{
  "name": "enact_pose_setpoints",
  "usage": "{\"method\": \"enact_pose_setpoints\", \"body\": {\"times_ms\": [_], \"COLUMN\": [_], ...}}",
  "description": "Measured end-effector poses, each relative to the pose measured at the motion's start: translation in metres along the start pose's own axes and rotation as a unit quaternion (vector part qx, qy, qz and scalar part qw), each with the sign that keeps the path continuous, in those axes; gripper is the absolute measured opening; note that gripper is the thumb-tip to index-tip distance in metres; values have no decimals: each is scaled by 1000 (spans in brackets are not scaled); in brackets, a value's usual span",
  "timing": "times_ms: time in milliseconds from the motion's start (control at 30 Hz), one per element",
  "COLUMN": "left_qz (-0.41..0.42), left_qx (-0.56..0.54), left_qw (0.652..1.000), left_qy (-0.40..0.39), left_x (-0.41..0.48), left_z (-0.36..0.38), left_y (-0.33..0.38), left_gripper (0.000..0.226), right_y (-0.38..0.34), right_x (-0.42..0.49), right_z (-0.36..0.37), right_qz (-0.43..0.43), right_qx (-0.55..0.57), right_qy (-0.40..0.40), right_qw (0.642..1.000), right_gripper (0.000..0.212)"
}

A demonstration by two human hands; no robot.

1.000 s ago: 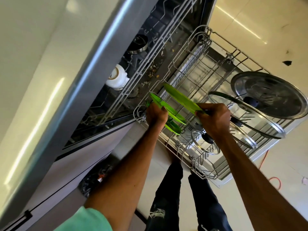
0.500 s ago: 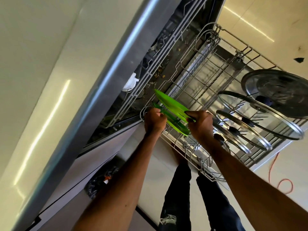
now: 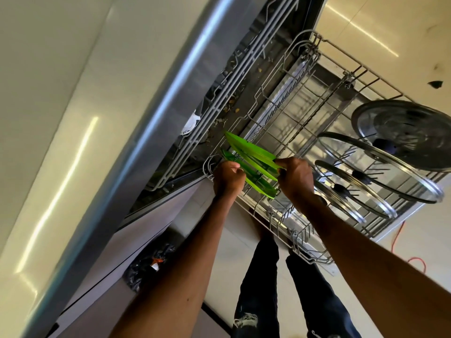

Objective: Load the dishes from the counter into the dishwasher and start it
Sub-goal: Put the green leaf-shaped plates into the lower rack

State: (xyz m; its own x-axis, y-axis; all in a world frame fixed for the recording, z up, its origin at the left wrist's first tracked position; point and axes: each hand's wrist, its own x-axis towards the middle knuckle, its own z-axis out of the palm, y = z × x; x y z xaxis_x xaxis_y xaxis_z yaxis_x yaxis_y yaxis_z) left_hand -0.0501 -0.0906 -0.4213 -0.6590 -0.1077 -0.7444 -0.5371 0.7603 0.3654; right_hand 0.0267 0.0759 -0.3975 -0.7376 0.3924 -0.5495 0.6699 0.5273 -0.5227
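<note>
The dishwasher's lower wire rack [image 3: 300, 250] is pulled out over the open door. Three bright green plates stand on edge at its near left corner. My right hand [image 3: 296, 178] pinches the rim of the top green plate [image 3: 246, 148]. My left hand [image 3: 228, 178] grips the rim of a lower green plate [image 3: 260, 185] beside the rack's corner. Two glass lids [image 3: 380, 167] with black knobs and a steel lid [image 3: 402, 132] stand in the rack to the right.
The steel counter edge [image 3: 156, 113] runs diagonally above the open dishwasher. The upper rack [image 3: 219, 103] holds a white item [image 3: 190, 123]. A black bag [image 3: 148, 262] lies on the floor by the cabinet, an orange cable [image 3: 400, 237] at right. My legs stand below the rack.
My right hand has brought the top green plate leftward and down, close against the other two green plates. My left hand stays at the rack's corner. The view has shifted slightly.
</note>
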Motion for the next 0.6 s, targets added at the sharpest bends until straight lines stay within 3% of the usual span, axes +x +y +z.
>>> {"method": "enact_pose_setpoints", "body": {"times_ms": [300, 433, 600], "left_qz": [-2, 0, -11], "left_qx": [-14, -13, -10], "left_qw": [1000, 1000, 999], "left_qy": [-18, -18, -28], "left_x": [6, 7, 9], "left_z": [1, 3, 5], "left_y": [8, 9, -1], "left_gripper": [16, 28, 17], "right_y": [1, -7, -18], "right_x": [6, 12, 28], "right_z": [-8, -2, 9], "right_qz": [-25, -48, -46], "right_qx": [-181, -199, -180], "right_qy": [-53, -64, -79], "right_qw": [982, 977, 979], "right_gripper": [37, 40, 34]}}
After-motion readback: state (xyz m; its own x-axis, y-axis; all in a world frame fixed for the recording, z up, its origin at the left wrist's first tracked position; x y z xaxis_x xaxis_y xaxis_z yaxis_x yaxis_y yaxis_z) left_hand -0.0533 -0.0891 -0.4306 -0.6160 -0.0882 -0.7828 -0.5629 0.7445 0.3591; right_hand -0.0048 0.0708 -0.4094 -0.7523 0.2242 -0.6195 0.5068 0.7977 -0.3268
